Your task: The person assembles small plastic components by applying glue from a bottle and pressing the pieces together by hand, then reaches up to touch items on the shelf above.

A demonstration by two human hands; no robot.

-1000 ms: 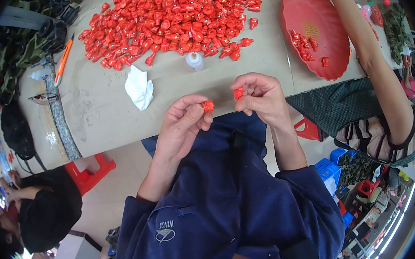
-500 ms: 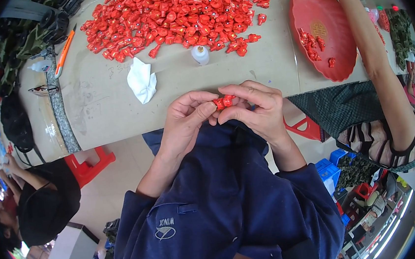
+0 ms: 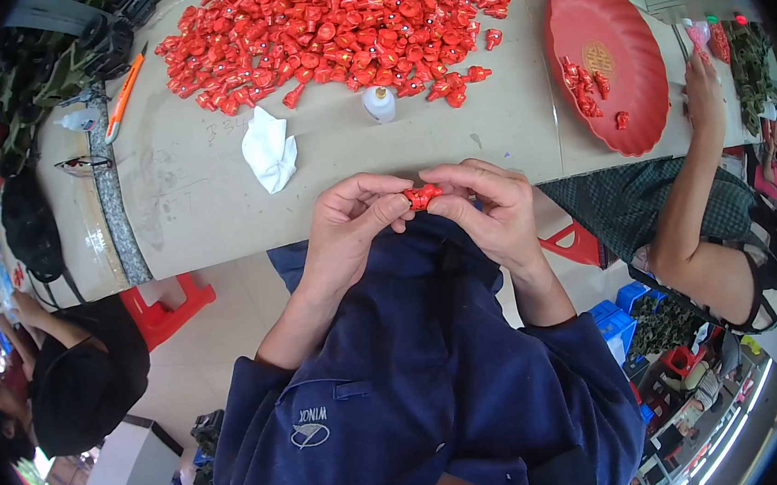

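Observation:
Between my fingertips, just past the table's near edge, is a small glossy red figurine [image 3: 422, 197]. My left hand [image 3: 355, 219] pinches its left end with thumb and forefinger. At its right end, my right hand [image 3: 494, 210] pinches it the same way. The fingertips hide parts of it. Beyond my hands, a large heap of similar red pieces [image 3: 325, 45] covers the far middle of the table. A small translucent bottle [image 3: 378, 105] stands at the heap's near edge, with a crumpled white cloth [image 3: 269, 149] to its left.
A scalloped red tray [image 3: 636, 119] holding several red pieces lies at the right. An orange utility knife [image 3: 124, 97] and glasses [image 3: 84, 166] lie at the left. Co-workers sit on both sides; the right one's arm [image 3: 693, 179] reaches over the table. A red stool [image 3: 172, 308] stands at lower left.
The figurine has turned slightly in my fingers, and my right fingertips have shifted along it. The right co-worker's arm has swung from above the tray to the tabletop right of it.

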